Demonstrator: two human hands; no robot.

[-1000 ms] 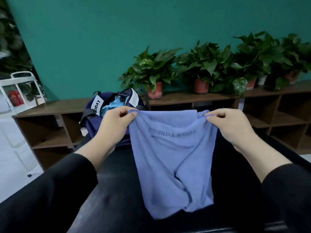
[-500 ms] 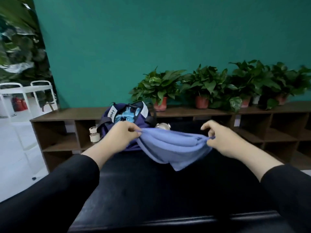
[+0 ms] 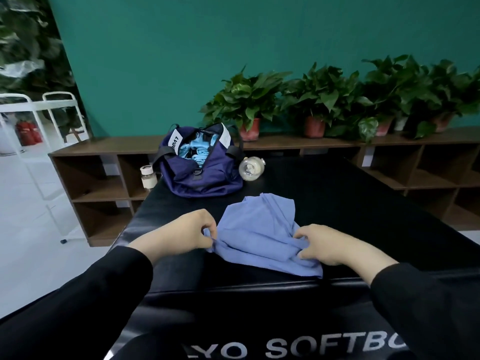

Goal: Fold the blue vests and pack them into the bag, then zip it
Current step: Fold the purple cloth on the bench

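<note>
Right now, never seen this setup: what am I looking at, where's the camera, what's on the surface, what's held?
No machine here: a person's two bare hands, filmed by one wide-angle camera worn on the head, looking forward and down. The left hand and right hand each pinch an edge of a blue vest lying on a black padded table. Farther back sit an unzipped navy bag with light blue cloth inside, a small jar to its left and a clear bottle on its side to its right.
</note>
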